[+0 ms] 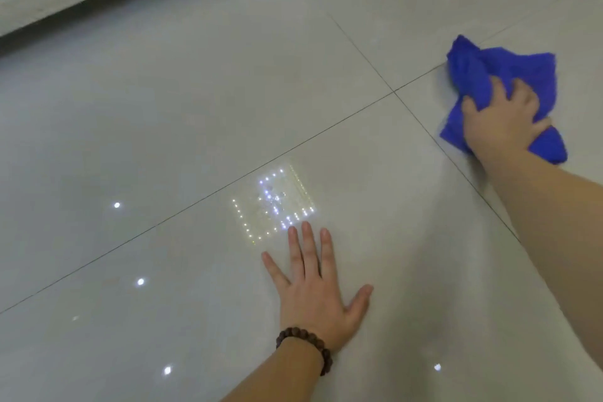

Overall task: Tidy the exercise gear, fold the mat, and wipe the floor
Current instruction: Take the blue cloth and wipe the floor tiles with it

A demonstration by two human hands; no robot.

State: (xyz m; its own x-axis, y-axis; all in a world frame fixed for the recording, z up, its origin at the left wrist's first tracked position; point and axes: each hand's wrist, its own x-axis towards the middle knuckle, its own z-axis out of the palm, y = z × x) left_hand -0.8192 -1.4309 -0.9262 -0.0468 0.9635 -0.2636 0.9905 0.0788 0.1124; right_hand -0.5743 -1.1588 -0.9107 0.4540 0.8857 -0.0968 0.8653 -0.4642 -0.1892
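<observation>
Wiping step in hand. Right hand (504, 117) is gripping the crumpled blue microfibre cloth (483, 75) at frame's right, pressed on the glossy pale tiled floor (195, 108) — left hand (313, 290) is bracing flat, grip empty. Next likely: sweeping toward centre.

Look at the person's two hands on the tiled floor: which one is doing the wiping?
The right hand: it grips the bunched blue cloth against the floor. The left hand, with the bead bracelet, lies flat and empty.
</observation>
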